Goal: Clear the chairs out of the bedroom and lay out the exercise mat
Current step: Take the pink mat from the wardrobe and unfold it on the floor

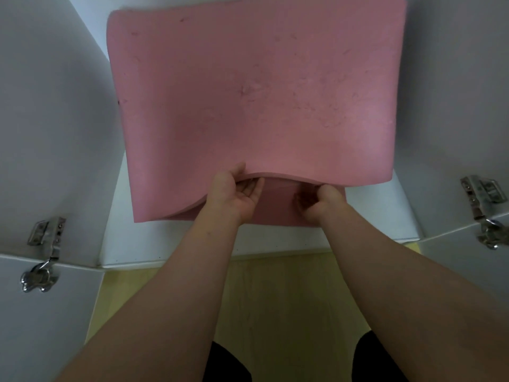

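The pink mat (256, 92) lies folded on the white cupboard shelf (371, 213), between the open doors (49, 106), probably doubled over to fit. Your left hand (238, 193) pinches the upper layer at the near edge, thumb on top. Your right hand (321, 201), just beside it, curls under the same layer, so both are clamped on the mat, likely to draw it out.

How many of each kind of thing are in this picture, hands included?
pink mat: 1
Hands: 2, the left hand and the right hand, both gripping the mat's near edge
Metal hinges: 2, the left hinge and the right hinge
white cupboard: 1
Total: 6
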The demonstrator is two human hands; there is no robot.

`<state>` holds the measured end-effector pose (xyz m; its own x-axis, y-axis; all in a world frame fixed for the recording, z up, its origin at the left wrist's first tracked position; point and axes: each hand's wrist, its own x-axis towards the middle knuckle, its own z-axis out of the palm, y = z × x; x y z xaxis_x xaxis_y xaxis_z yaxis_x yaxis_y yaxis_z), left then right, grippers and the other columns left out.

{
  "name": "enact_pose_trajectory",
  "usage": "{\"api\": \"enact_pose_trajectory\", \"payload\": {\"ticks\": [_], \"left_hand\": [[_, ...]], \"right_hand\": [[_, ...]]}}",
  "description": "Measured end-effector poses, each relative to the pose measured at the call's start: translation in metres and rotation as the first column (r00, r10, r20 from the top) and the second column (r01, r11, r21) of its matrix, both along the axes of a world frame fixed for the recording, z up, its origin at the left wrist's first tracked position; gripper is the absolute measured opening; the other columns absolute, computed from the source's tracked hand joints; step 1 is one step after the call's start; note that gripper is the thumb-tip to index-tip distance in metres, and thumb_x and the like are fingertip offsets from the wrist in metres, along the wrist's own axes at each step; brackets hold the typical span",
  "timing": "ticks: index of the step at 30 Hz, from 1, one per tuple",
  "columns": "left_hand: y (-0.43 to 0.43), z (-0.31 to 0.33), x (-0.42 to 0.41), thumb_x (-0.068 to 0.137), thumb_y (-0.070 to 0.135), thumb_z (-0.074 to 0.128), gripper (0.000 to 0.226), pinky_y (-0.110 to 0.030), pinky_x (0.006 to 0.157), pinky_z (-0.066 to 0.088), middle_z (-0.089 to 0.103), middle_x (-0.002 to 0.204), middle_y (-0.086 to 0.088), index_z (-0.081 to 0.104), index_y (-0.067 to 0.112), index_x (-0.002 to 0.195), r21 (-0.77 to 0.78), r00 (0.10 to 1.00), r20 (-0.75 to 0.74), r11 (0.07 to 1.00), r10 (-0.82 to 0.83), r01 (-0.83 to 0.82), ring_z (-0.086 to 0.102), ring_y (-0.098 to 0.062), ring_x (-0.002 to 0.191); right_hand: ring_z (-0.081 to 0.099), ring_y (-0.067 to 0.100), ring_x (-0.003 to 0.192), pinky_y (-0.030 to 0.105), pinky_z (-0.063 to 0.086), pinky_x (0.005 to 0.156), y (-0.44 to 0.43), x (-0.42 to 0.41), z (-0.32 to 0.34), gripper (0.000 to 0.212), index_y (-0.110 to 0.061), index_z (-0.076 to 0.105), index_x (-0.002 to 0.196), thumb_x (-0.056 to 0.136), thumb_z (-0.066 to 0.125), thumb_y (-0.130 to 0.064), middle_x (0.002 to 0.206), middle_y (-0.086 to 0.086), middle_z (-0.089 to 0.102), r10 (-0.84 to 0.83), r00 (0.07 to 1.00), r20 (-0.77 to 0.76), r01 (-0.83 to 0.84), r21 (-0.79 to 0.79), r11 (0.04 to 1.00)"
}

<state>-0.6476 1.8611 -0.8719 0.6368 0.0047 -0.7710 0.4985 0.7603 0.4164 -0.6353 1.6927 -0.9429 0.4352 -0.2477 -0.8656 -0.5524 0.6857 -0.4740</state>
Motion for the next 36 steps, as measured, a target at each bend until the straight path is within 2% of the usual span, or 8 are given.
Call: {"api": "enact_pose_trajectory", "payload": {"ticks": [6, 9, 12, 17, 23, 27, 32, 36], "left_hand": [[0.01, -0.006, 0.0, 0.094, 0.004, 0.058, 0.005, -0.036, 0.073, 0.057, 0.062, 0.09, -0.013, 0.061, 0.003, 0.089, 0.019, 0.999, -0.009, 0.999, -0.05, 0.05, 0.063, -0.025, 0.084], [0.016, -0.007, 0.0, 0.094, 0.006, 0.06, 0.003, -0.036, 0.077, 0.057, 0.063, 0.095, -0.014, 0.062, 0.005, 0.093, 0.043, 0.996, -0.013, 0.995, -0.091, 0.091, 0.064, -0.026, 0.09], [0.021, -0.01, -0.001, 0.093, 0.012, 0.063, 0.007, -0.04, 0.086, 0.056, 0.067, 0.104, -0.015, 0.063, 0.009, 0.1, 0.053, 0.987, -0.032, 0.986, -0.158, 0.159, 0.067, -0.03, 0.101], [0.025, -0.027, 0.002, 0.091, 0.032, 0.067, 0.023, -0.048, 0.092, 0.047, 0.066, 0.102, -0.013, 0.062, 0.01, 0.098, 0.125, 0.932, -0.204, 0.936, -0.301, 0.33, 0.061, -0.031, 0.098], [0.03, -0.045, 0.002, 0.092, 0.039, 0.064, 0.027, -0.049, 0.088, 0.044, 0.062, 0.096, -0.01, 0.059, 0.013, 0.095, 0.245, 0.847, -0.378, 0.842, -0.374, 0.481, 0.056, -0.031, 0.095], [0.029, -0.044, 0.003, 0.1, 0.03, 0.05, 0.023, -0.033, 0.063, 0.036, 0.057, 0.085, -0.013, 0.058, 0.009, 0.102, 0.184, 0.908, -0.262, 0.906, -0.328, 0.381, 0.053, -0.025, 0.072], [0.025, -0.038, 0.004, 0.101, 0.018, 0.046, 0.02, -0.044, 0.07, 0.051, 0.061, 0.097, -0.019, 0.056, 0.003, 0.11, 0.12, 0.968, -0.144, 0.967, -0.207, 0.224, 0.06, -0.03, 0.081], [0.021, -0.026, 0.005, 0.099, 0.015, 0.048, 0.035, -0.051, 0.094, 0.05, 0.056, 0.121, -0.027, 0.049, -0.006, 0.127, -0.019, 0.989, -0.117, 0.996, -0.092, 0.091, 0.06, -0.038, 0.107]], "right_hand": [[0.055, 0.018, 0.07, 0.035, 0.046, 0.081, 0.019, 0.009, -0.016, 0.033, -0.016, 0.056, 0.077, 0.1, 0.033, -0.01, 0.078, 0.003, 0.057, 0.011, 0.996, 0.09, -0.011, 0.001, 1.0], [0.055, 0.017, 0.071, 0.033, 0.047, 0.072, 0.021, 0.013, -0.014, 0.032, -0.018, 0.056, 0.077, 0.101, 0.035, -0.012, 0.077, 0.001, 0.057, 0.018, 0.998, 0.066, -0.018, 0.0, 1.0], [0.055, 0.017, 0.071, 0.038, 0.048, 0.084, 0.023, 0.013, -0.013, 0.033, -0.017, 0.055, 0.075, 0.101, 0.036, -0.012, 0.078, 0.002, 0.056, 0.017, 0.998, 0.064, -0.016, -0.002, 1.0], [0.062, 0.018, 0.076, 0.037, 0.049, 0.086, 0.053, 0.001, 0.004, 0.03, -0.017, 0.055, 0.076, 0.102, 0.04, -0.011, 0.08, 0.002, 0.063, 0.234, 0.967, 0.097, -0.238, 0.025, 0.971], [0.059, 0.014, 0.065, 0.025, 0.041, 0.058, 0.07, -0.023, 0.026, 0.036, -0.019, 0.061, 0.068, 0.097, 0.043, -0.005, 0.061, -0.006, 0.068, 0.449, 0.888, 0.099, -0.445, -0.059, 0.893], [0.06, 0.006, 0.043, 0.018, 0.041, 0.042, 0.069, -0.035, 0.035, 0.033, -0.016, 0.063, 0.066, 0.094, 0.054, -0.001, 0.051, -0.006, 0.066, 0.423, 0.899, 0.115, -0.42, -0.049, 0.906], [0.061, 0.003, 0.061, 0.023, 0.04, 0.054, 0.07, -0.039, 0.037, 0.018, -0.02, 0.065, 0.078, 0.091, 0.062, -0.009, 0.074, -0.008, 0.07, 0.458, 0.888, 0.047, -0.456, -0.048, 0.889], [0.063, 0.003, 0.064, 0.023, 0.039, 0.058, 0.071, -0.044, 0.037, 0.008, -0.022, 0.07, 0.093, 0.088, 0.072, -0.016, 0.091, -0.005, 0.075, 0.47, 0.883, 0.021, -0.466, -0.089, 0.88]]}}
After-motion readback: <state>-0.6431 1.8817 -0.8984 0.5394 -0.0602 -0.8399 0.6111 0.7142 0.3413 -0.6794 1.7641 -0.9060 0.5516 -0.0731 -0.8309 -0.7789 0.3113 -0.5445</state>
